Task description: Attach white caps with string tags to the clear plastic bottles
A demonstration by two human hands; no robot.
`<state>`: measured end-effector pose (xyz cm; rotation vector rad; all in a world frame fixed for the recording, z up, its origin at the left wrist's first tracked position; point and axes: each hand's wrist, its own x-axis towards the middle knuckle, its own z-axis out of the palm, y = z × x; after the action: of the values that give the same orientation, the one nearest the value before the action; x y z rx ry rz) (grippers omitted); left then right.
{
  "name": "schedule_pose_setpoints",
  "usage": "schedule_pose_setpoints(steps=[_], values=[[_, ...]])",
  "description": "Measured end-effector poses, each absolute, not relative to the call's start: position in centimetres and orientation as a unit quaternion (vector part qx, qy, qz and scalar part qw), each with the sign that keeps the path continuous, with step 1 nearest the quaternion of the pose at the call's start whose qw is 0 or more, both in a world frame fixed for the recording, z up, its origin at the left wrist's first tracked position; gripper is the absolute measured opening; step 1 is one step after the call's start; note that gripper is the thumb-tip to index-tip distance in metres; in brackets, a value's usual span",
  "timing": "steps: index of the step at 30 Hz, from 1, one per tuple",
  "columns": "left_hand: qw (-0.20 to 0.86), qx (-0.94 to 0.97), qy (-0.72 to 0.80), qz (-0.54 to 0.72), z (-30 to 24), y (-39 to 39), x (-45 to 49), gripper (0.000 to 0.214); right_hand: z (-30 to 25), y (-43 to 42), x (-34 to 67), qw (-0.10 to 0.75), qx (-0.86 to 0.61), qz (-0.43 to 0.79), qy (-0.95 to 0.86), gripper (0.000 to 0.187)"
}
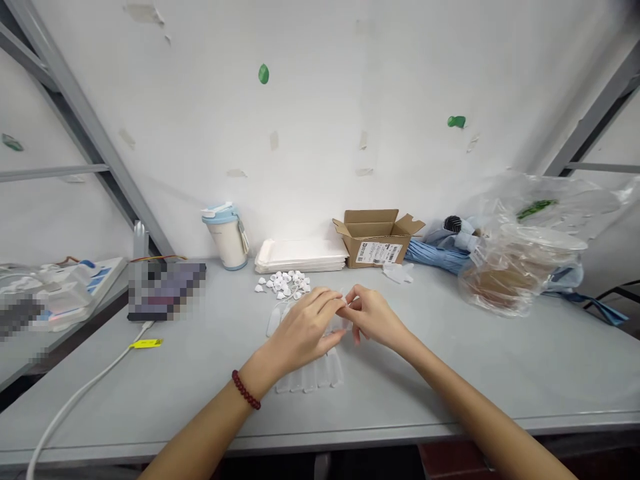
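Note:
My left hand (305,327), a dark red bead bracelet (245,390) on its wrist, reaches over a row of clear plastic tubes (310,375) on the grey table. Its bent fingers meet the fingertips of my right hand (373,317), which are pinched together. A small whitish bit shows between the fingertips; its kind cannot be made out. Part of the clear tubes lies hidden beneath my left hand. Just beyond it sits a loose heap of small white earbud-like pieces (287,283).
Along the wall stand a blue-lidded cup (227,240), a stack of white flat packs (303,255) and an open cardboard box (375,243). Blue cloth (435,255) and a plastic-wrapped spool (510,273) are at right. A white cable (93,383) crosses the left side.

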<state>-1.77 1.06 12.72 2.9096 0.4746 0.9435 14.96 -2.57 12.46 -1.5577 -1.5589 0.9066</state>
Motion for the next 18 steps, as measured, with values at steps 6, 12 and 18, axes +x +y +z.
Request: schedule_pose_setpoints(steps=[6, 12, 18], values=[[0.041, 0.944, 0.151, 0.292, 12.8, 0.2, -1.5, 0.035, 13.2, -3.0, 15.6, 0.341, -0.589, 0.397, -0.615, 0.024], [0.112, 0.95, 0.155, 0.247, 13.3, -0.7, -1.8, 0.032, 14.2, -3.1, 17.3, 0.24, -0.536, 0.432, -0.685, 0.025], [0.18, 0.959, 0.141, 0.168, 13.4, -0.8, -2.3, 0.033, 14.6, -2.9, 19.6, 0.095, -0.49, 0.497, -0.71, 0.018]])
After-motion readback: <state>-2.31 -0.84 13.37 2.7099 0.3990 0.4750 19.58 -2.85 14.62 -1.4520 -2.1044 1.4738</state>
